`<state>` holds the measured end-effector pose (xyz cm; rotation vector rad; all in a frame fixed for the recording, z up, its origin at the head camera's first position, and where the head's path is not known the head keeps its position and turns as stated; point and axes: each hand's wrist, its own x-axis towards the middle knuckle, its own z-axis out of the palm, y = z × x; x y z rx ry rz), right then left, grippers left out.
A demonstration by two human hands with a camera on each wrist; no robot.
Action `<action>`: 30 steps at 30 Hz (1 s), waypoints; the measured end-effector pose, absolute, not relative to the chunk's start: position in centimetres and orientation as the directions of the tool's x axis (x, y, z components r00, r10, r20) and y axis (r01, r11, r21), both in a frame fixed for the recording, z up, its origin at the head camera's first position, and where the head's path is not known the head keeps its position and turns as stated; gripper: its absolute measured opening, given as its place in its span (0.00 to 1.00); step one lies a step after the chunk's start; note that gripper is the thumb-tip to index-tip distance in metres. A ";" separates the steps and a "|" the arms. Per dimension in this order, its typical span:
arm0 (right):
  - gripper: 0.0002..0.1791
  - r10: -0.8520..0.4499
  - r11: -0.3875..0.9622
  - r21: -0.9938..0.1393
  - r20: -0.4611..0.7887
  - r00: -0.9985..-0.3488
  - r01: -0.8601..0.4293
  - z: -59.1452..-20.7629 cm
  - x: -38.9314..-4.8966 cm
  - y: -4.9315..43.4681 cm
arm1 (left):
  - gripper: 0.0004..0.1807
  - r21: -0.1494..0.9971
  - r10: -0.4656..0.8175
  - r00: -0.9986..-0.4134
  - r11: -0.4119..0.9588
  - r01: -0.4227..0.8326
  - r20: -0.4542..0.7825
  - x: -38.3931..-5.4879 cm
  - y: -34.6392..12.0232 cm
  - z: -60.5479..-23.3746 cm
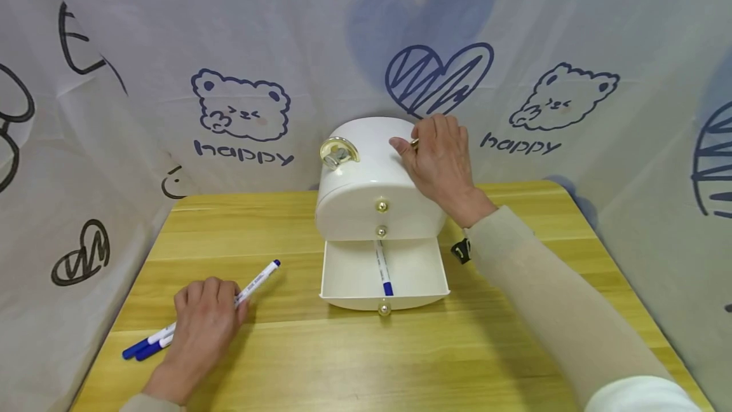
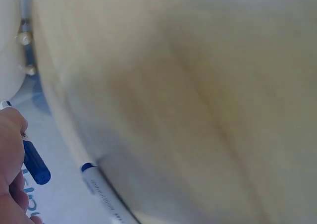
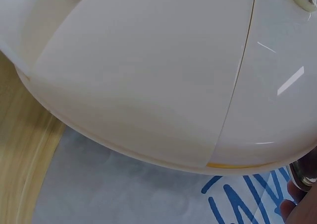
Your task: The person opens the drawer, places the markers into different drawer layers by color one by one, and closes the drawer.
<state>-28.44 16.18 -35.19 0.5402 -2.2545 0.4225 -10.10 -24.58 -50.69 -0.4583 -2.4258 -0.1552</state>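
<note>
A white rounded drawer box [image 1: 374, 164] stands at the back of the table, its bottom drawer [image 1: 343, 272] pulled out. One blue-tipped marker [image 1: 383, 269] lies in that drawer. My right hand [image 1: 440, 157] grips the metal handle [image 3: 304, 172] on the box's right side; the hand mostly hides it in the head view. On the left of the table, my left hand [image 1: 206, 313] pinches a white marker with a blue cap [image 2: 35, 162]. Another marker [image 2: 106, 194] lies on the table by that hand. The palm covers the middles of the markers.
A gold arched handle [image 1: 338, 152] sits on the box's left side. Gold round knobs [image 1: 382, 206] line its front. Beside the box, a small black object [image 1: 460, 250] shows near the right sleeve. A printed cloth [image 1: 320, 37] hangs behind the wooden table [image 1: 366, 361].
</note>
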 end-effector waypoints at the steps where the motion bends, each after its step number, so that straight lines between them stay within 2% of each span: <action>1: 0.42 -0.247 0.855 -0.131 0.747 -0.618 -0.501 -35.2 -28.4 16.2 | 0.25 -0.001 0.283 -0.716 0.931 0.366 0.638 -10.2 -24.4 -50.4; 5: 0.42 -0.247 0.857 -0.132 0.743 -0.622 -0.498 -35.1 -28.4 16.3 | 0.27 0.013 0.279 -0.690 0.922 0.386 0.668 -10.5 -23.9 -49.0; 17: 0.44 -0.253 0.855 -0.136 0.733 -0.631 -0.501 -35.0 -28.4 16.3 | 0.33 0.015 0.296 -0.683 0.912 0.410 0.668 -11.7 -22.9 -44.6; 20: 0.43 -0.255 0.854 -0.139 0.729 -0.635 -0.502 -35.0 -28.4 16.3 | 0.30 0.014 0.307 -0.685 0.907 0.420 0.661 -11.7 -22.7 -43.8; 24: 0.43 -0.248 0.858 -0.143 0.724 -0.643 -0.493 -35.0 -28.4 16.3 | 0.19 0.018 0.316 -0.707 0.907 0.421 0.633 -11.6 -22.2 -42.8; 30: 0.43 -0.248 0.860 -0.138 0.729 -0.638 -0.491 -35.0 -28.4 16.3 | 0.16 0.004 0.343 -0.714 0.900 0.436 0.610 -11.8 -21.1 -41.9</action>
